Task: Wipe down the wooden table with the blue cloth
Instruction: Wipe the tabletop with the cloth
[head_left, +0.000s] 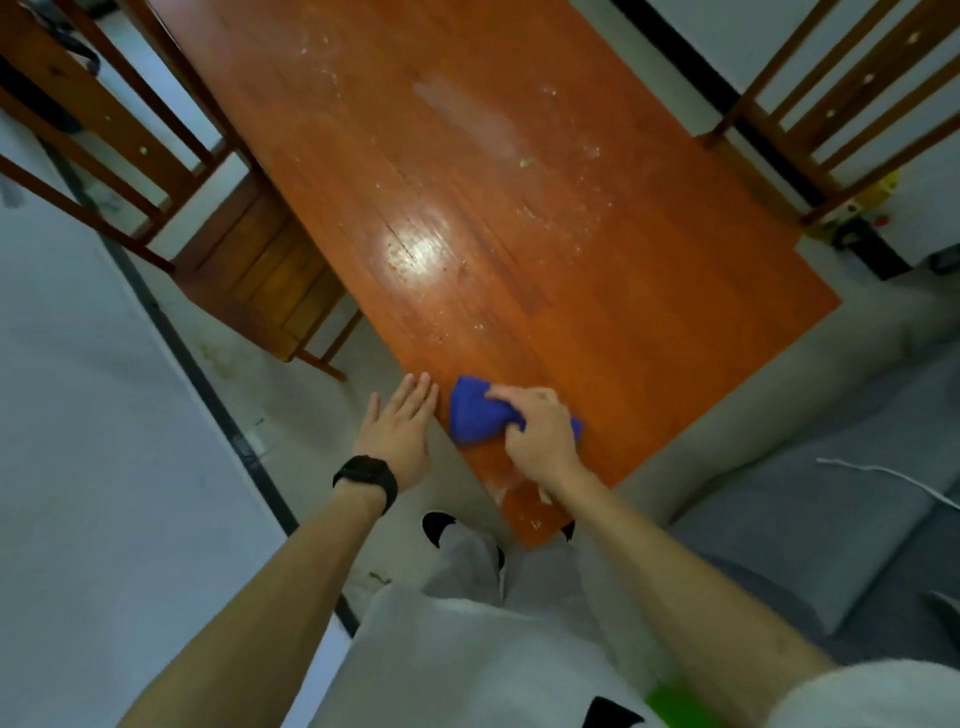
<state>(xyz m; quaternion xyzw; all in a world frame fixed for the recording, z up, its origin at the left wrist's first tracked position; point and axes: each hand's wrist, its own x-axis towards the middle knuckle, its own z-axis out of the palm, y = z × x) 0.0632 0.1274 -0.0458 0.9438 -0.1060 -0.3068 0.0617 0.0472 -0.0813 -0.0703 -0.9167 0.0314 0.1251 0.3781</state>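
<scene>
1. Right hand (540, 431) grasps the bunched cloth (472, 413) on the table (571, 234), near its close corner.
2. Left hand (400, 421) lies flat at the table edge, holding nothing.
3. Risk: the bunched cloth covers little, so far specks (527, 162) may be missed.

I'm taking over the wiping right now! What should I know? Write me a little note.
Right hand: grips the bunched blue cloth, which is down on the wooden table close to its near corner.
Left hand: open, fingers straight, at the table's left edge, holding nothing.
Done: the stretch around the cloth looks mostly free of specks, though it is hard to be sure.
Left: white specks and a pale smear across the middle and far part, plus a pale patch by the right wrist. Work the cloth up the table.
</scene>
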